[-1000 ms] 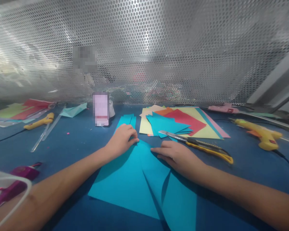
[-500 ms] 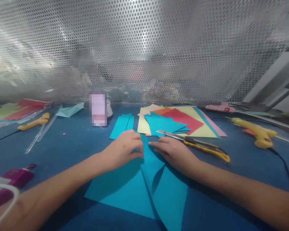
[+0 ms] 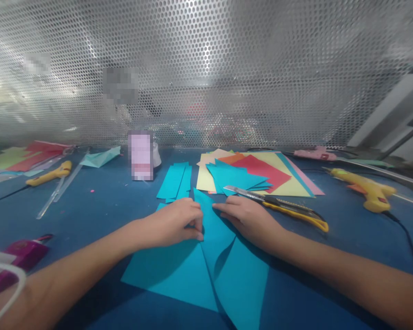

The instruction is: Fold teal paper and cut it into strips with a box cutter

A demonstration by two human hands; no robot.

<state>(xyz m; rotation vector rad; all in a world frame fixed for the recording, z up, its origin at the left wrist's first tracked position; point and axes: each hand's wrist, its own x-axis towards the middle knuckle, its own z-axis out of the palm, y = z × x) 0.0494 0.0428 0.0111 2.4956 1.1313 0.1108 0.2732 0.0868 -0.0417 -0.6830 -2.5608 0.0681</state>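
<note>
A bright blue sheet of paper (image 3: 172, 270) lies in front of me, with a flap folded over along a crease near its middle and curling up on the right. My left hand (image 3: 181, 223) is closed at the crease, fingertips and thumb on the paper edge. My right hand (image 3: 253, 220) rests on the folded flap with its index finger stretched out toward the left hand. Just beyond the right hand sits a utility knife (image 3: 292, 208) with a yellow and black handle, its blade extended over a pile of cut blue pieces (image 3: 236, 174).
Blue paper strips (image 3: 175, 181) lie behind my left hand. Coloured sheets (image 3: 296, 176) are stacked at the back. Yellow glue guns lie at right (image 3: 365, 188) and left (image 3: 51, 174), glue sticks (image 3: 50, 199) nearby. A phone-like pixelated object (image 3: 141, 156) stands before the perforated metal panel (image 3: 206, 68).
My left hand has slid toward me along the crease, uncovering the pointed top of the folded flap. My right hand has stayed nearly still.
</note>
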